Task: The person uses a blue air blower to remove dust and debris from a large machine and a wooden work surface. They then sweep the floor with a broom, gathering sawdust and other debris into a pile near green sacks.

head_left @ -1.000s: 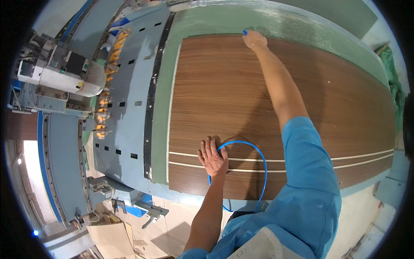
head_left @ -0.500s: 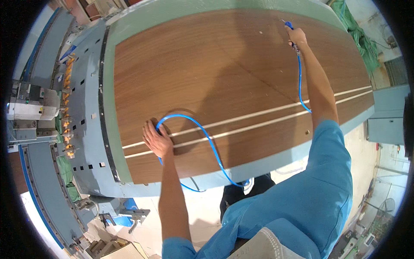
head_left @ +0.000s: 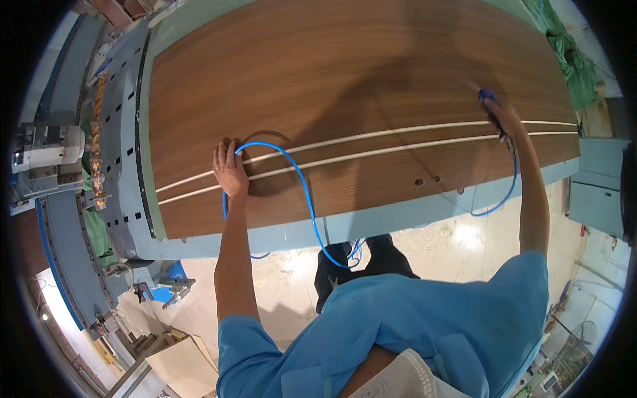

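Note:
My right hand (head_left: 508,122) is closed around a blue air blow gun (head_left: 488,97), its thin nozzle pointing to the far left over the wood-grain board (head_left: 318,86). A blue air hose (head_left: 306,192) hangs from the gun in a curve past the board's near edge. Further left, my left hand (head_left: 230,169) is at the board by two pale parallel strips. The hose passes through this hand and loops up and back toward my legs; its fingers are curled about the hose, partly hidden from view.
The board lies on a light blue machine bed (head_left: 279,235) with a green border. At the left stands a machine with a white unit (head_left: 50,147) and an orange coiled line (head_left: 98,132). Green sheeting (head_left: 564,53) hangs at the far right, above a blue-grey cabinet (head_left: 602,192).
My right hand has drawn the blow gun back toward me and to the right. My left hand stays by the strips with the hose. The view has shifted.

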Available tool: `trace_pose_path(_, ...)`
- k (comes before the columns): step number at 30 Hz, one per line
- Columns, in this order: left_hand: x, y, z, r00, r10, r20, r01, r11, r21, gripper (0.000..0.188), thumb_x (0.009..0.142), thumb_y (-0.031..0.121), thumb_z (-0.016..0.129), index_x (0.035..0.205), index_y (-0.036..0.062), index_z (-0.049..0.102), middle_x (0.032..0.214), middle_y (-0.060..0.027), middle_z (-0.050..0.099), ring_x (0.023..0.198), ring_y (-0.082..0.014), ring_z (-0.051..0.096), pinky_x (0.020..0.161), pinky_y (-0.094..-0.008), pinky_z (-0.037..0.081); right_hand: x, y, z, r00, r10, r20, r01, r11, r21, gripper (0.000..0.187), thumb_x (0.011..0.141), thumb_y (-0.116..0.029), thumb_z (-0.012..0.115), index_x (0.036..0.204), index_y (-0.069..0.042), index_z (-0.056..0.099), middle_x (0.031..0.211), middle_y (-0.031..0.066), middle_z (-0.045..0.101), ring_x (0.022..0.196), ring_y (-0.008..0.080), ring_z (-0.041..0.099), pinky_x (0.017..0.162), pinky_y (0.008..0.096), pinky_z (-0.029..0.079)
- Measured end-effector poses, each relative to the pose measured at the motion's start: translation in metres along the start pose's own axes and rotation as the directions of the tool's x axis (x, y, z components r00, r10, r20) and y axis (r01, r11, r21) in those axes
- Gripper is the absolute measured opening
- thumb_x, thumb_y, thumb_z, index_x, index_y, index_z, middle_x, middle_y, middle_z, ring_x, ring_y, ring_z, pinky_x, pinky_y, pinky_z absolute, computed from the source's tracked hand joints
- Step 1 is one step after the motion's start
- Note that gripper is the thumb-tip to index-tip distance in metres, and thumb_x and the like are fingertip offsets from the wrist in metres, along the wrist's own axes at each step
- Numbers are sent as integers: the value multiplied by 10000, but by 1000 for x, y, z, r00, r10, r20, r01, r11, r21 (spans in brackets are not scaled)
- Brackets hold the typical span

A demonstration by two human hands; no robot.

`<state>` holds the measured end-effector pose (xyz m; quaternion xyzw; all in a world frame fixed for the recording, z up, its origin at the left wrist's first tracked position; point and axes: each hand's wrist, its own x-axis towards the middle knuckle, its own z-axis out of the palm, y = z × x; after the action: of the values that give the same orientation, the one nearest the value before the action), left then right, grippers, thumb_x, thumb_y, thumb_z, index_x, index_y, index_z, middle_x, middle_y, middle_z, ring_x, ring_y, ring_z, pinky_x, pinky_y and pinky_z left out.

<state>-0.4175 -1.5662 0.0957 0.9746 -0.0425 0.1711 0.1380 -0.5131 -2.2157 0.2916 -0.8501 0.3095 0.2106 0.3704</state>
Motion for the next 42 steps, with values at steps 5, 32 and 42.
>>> trace_pose_path(5,52,91,47,988,125,86,-119,990,-80,406,938,313,583,1332,218,574,1421,-87,503,1349,-329,403,1104,-450,331,23,13,18,919,-181,351,209,977,-43,465,892,-446,614,837,14,658,621,95,611,428,163,562,367,307,444)
trace_pose_path(32,187,269,125,945,218,246,-207,976,-69,474,943,325,565,1385,167,500,1473,-27,450,1388,-240,365,1172,-457,234,410,-323,110,760,-649,-30,649,761,-10,411,1000,-399,493,931,-5,590,658,137,619,562,277,638,522,430,500)
trace_pose_path(42,180,270,132,951,219,220,-220,975,-21,454,972,336,515,1402,191,479,1476,-3,449,1393,-233,360,1177,-446,234,407,-158,-128,687,-67,-724,-166,955,-245,298,982,-187,446,1201,-7,538,1068,219,690,1001,334,691,807,437,560)
